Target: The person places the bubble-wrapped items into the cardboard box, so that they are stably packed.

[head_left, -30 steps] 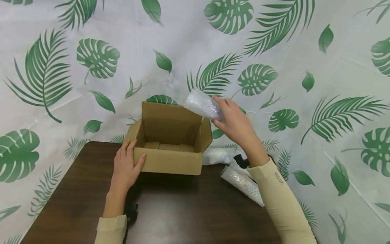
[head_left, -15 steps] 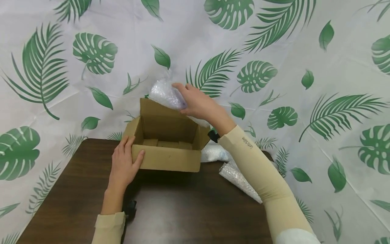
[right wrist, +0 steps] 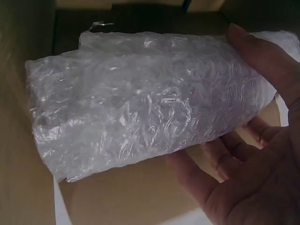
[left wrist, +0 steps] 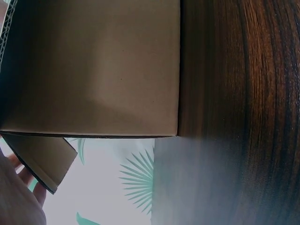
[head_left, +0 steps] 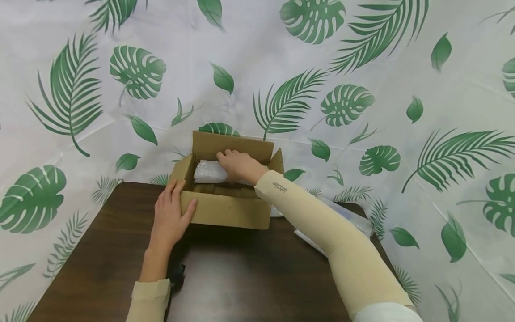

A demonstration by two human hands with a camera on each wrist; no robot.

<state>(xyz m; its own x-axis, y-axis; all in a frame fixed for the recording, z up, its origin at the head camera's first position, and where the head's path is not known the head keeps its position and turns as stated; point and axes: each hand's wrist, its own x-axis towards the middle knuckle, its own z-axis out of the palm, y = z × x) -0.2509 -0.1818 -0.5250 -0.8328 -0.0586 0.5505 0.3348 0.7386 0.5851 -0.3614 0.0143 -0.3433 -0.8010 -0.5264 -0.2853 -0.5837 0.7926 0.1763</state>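
Observation:
An open cardboard box (head_left: 229,211) stands on the table with its flaps up. My left hand (head_left: 170,219) grips its front left corner, thumb on the front wall and fingers at the left flap. In the left wrist view the box's plain wall (left wrist: 108,70) fills the upper left, and part of the left hand (left wrist: 21,199) shows behind a flap. Inside the box, near the back wall, my right hand (head_left: 241,166) holds a bundle rolled in bubble wrap (head_left: 209,171). The right wrist view shows thumb above and fingers below the bundle (right wrist: 140,103); what is wrapped is hidden.
Right of the box, partly behind my right sleeve (head_left: 322,223), lie more pieces in bubble wrap (head_left: 356,219). The dark wooden table (head_left: 229,277) ends against a leaf-patterned cloth (head_left: 249,58) at the back. A small black device (head_left: 177,276) is by my left wrist.
My right hand has carried the bubble-wrapped bundle left over the box's rear flap and then down into the box. The left hand keeps its grip on the corner.

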